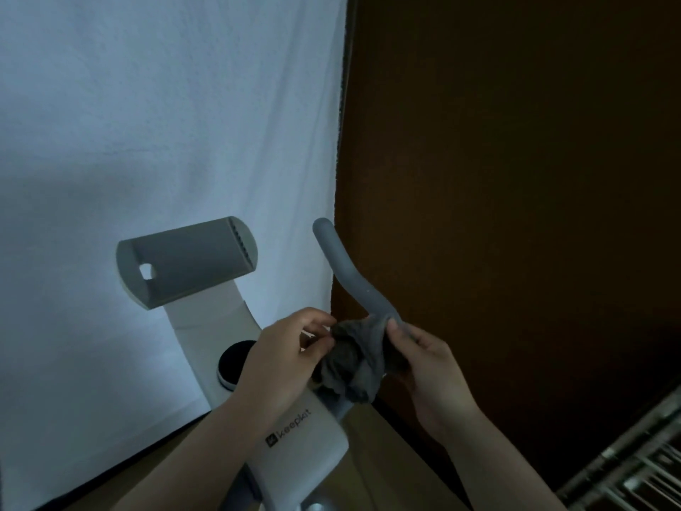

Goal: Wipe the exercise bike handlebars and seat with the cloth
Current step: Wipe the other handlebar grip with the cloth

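Between left hand (283,348) and right hand (431,366), cloth (353,359), pinched

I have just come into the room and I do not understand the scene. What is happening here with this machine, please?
A person is cleaning an exercise bike. Both hands hold a crumpled grey cloth at the lower part of the right handlebar: the left hand grips one side, the right hand pinches the other. The grey tablet holder and black knob are untouched. The seat is not in view.
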